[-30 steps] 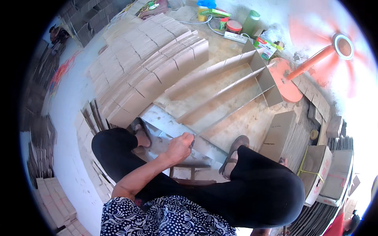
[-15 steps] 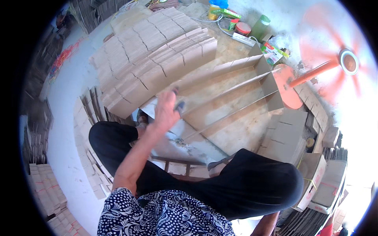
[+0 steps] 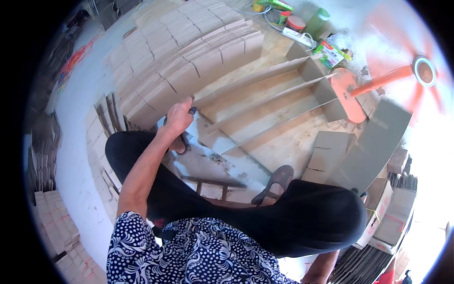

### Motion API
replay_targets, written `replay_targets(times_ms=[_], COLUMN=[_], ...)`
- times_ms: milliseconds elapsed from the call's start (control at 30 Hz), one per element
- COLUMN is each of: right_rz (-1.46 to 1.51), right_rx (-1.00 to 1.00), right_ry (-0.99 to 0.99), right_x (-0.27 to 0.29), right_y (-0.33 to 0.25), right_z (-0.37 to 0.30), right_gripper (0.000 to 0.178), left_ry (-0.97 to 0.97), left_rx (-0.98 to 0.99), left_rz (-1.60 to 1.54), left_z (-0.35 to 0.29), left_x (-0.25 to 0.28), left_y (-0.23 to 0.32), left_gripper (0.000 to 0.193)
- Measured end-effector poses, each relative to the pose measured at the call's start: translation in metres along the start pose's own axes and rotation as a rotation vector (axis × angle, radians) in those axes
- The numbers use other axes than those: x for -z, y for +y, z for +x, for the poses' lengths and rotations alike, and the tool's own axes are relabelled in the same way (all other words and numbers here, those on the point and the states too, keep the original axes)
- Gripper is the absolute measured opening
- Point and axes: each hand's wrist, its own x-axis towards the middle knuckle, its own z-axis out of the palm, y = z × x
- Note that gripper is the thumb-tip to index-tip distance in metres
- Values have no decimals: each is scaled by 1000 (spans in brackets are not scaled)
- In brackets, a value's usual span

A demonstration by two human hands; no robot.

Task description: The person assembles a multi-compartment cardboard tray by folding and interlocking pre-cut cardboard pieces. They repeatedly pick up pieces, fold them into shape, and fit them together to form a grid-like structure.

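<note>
A partly assembled cardboard divider (image 3: pixel 260 84) lies in front of me, its long strips on edge and slotted into a cross strip (image 3: pixel 313 75) at the right. At the near-left end of its farthest long strip, my left hand (image 3: pixel 178 116) is closed, pinching that end; dark covers show on its fingers. To the right, a flat cardboard sheet (image 3: pixel 378 144) stands tilted up. My right hand (image 3: pixel 362 194) grips its lower edge, mostly hidden behind my right knee, with only dark-covered fingertips showing.
Rows of stacked cardboard strips (image 3: pixel 165 61) stand beyond my left hand. An orange fan (image 3: pixel 385 81) spins at the right. Cardboard pieces (image 3: pixel 324 154) and boxes (image 3: pixel 395 215) stand by my right knee. A green bottle (image 3: pixel 317 22) and power strip (image 3: pixel 299 37) lie at the back.
My left hand has moved left and nearer, to the end of the far strip. A cardboard sheet has risen into view at the right, with my right fingertips at its edge.
</note>
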Motion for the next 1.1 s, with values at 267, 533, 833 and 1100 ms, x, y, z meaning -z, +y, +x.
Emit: replay_targets(times_ms=[267, 533, 833, 1100], right_rz=[363, 179, 88, 147], right_rx=[278, 707, 853, 516], right_ry=[-496, -790, -872, -1057], right_x=[-82, -130, -148, -172], right_y=[-97, -141, -135, -116], right_z=[40, 27, 13, 5], right_gripper=[34, 88, 104, 83], left_ry=[-200, -196, -190, -251], left_rx=[-290, -173, -203, -189], left_rz=[-300, -322, -297, -290], left_z=[-110, -124, -130, -131], left_x=[4, -42, -42, -41], left_y=[94, 99, 103, 101], left_gripper=[34, 34, 14, 20])
